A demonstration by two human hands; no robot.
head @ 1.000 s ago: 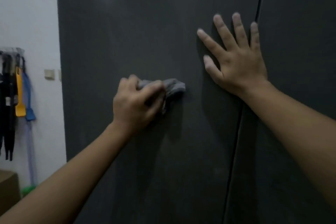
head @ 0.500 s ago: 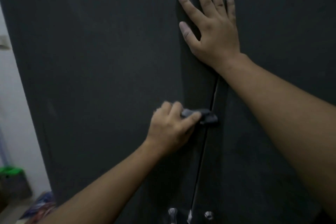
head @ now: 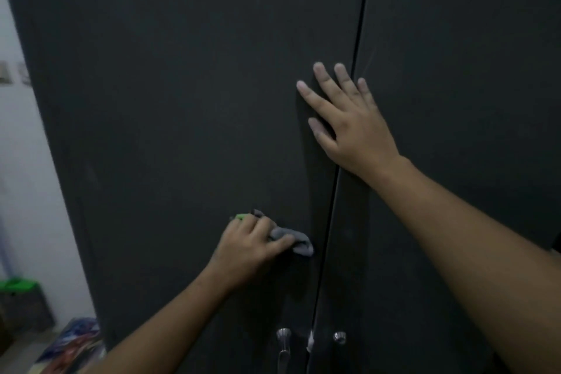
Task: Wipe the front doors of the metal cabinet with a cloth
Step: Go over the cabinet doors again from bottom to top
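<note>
Cloth [head: 296, 240] bunched in left hand [head: 246, 249] against closed left cabinet door [head: 182, 100].

cloth [head: 299, 240] mostly under left hand [head: 247, 250], handle [head: 283, 351] cut off below, floor clutter [head: 74, 340] blurred

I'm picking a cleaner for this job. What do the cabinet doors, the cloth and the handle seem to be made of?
The cabinet doors look like flat, dark, matt-painted sheet with no grain; likely metal, though unconfirmed by look alone. The cloth is soft grey fabric, crumpled into folds in the left hand. The handle looks like polished silvery metal, by its bright glints.
</note>
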